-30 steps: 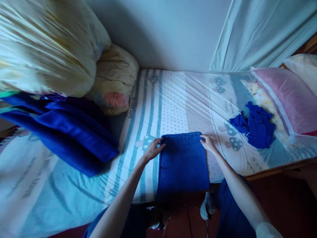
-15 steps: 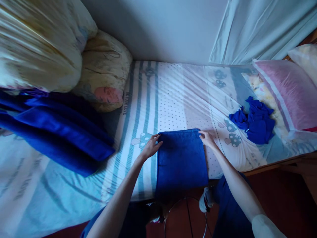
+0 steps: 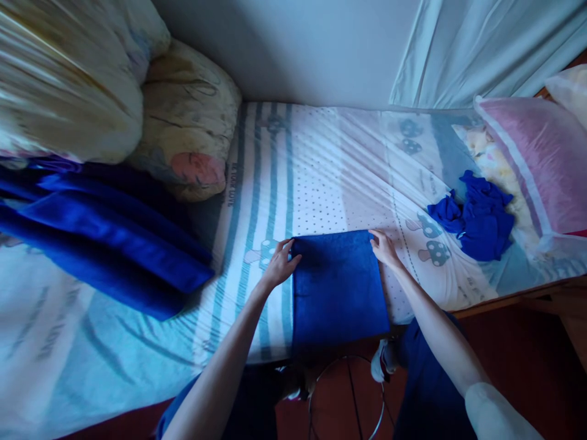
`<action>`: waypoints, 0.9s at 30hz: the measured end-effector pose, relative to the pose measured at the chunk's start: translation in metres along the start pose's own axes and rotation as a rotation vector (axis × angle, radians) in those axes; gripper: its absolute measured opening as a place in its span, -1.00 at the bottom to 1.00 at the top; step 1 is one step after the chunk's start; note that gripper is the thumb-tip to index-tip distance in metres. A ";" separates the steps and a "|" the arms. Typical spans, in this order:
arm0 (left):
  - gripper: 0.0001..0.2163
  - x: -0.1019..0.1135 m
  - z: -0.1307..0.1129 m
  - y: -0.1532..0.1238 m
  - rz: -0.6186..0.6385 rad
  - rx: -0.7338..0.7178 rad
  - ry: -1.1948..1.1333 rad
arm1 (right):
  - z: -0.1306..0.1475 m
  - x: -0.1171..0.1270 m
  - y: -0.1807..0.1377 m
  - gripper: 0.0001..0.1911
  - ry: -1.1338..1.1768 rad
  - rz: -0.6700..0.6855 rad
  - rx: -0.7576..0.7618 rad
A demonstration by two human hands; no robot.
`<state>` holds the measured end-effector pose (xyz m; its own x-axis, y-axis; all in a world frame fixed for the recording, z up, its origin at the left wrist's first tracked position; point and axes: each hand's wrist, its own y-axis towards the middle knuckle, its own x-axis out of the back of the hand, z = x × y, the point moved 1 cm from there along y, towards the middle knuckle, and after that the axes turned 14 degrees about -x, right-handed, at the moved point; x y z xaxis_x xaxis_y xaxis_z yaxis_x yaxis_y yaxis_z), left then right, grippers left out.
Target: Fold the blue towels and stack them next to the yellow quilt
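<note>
A blue cloth (image 3: 339,293), folded into a near square, lies flat at the front edge of the bed and hangs slightly past it. My left hand (image 3: 280,264) is at its far left corner, fingertips touching the edge and the thumb spread apart over the cloth. At the far right corner, my right hand (image 3: 383,248) has its thumb and fingers closed around the cloth's edge. A crumpled blue garment (image 3: 486,223) rests farther right on the bed. Long blue fabric (image 3: 114,244) is heaped on the left.
The bed wears a patterned sheet (image 3: 321,153) and stands against a pale wall (image 3: 293,49). Large stuffed bags (image 3: 192,110) sit at the left, a pink pillow (image 3: 536,165) at the right. Below the front edge, a thin hoop-shaped line (image 3: 383,421) shows on the reddish floor (image 3: 334,421).
The whole view has shifted a little. The far edge of the blue cloth looks flatter, and both hands stay at its far corners.
</note>
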<state>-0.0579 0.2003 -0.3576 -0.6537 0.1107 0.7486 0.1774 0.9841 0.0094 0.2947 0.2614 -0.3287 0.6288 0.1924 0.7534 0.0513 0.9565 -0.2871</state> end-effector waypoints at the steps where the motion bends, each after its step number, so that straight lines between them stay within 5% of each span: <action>1: -0.44 0.000 0.000 0.000 -0.002 0.003 0.012 | -0.001 -0.002 0.002 -0.54 -0.001 -0.009 0.013; 9: -0.41 0.001 -0.025 -0.007 0.031 -0.014 0.222 | 0.005 -0.008 -0.003 -0.50 -0.185 -0.049 0.051; 13: -0.37 -0.018 -0.058 -0.018 0.017 -0.140 0.346 | 0.032 -0.018 -0.035 -0.42 -0.305 -0.178 0.071; 16: -0.28 -0.036 -0.069 -0.025 0.082 -0.251 0.340 | 0.047 -0.037 -0.055 -0.38 -0.376 -0.133 0.234; 21: -0.03 -0.039 -0.041 -0.024 0.145 -0.237 0.338 | 0.029 -0.051 -0.053 -0.27 -0.446 -0.001 0.313; 27: 0.15 -0.028 -0.010 -0.019 0.146 -0.178 0.313 | 0.012 -0.048 -0.037 -0.20 -0.455 -0.100 0.200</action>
<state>-0.0356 0.1771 -0.3715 -0.3609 0.1735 0.9163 0.3950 0.9185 -0.0183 0.2533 0.2193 -0.3465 0.2239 0.1311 0.9658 -0.0841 0.9898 -0.1149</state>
